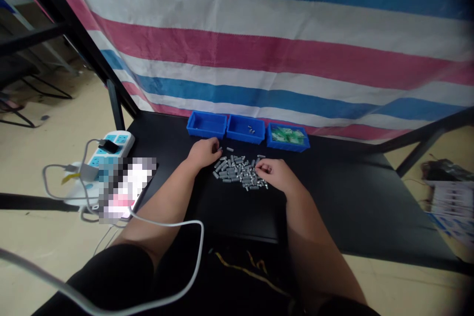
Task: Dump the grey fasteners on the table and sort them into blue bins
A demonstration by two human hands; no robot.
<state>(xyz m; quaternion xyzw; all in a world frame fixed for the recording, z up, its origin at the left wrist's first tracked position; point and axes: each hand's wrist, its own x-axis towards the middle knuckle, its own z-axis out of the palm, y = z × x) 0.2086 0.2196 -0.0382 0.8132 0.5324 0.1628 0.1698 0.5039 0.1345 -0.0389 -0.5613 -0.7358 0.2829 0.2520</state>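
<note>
Hands (240, 162) at screw pile (239, 172) — blue bins (247, 129) behind

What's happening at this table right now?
A person sits at a black table with both bare hands at a pile of small grey metal cylinders. The left hand rests at the pile's left edge, fingers curled; the right hand touches its right edge, apparently pinching a piece, though that is too small to confirm. Behind the pile stand three blue plastic bins: the left bin looks empty, the middle bin holds a few cylinders, and the right bin holds green packets.
</note>
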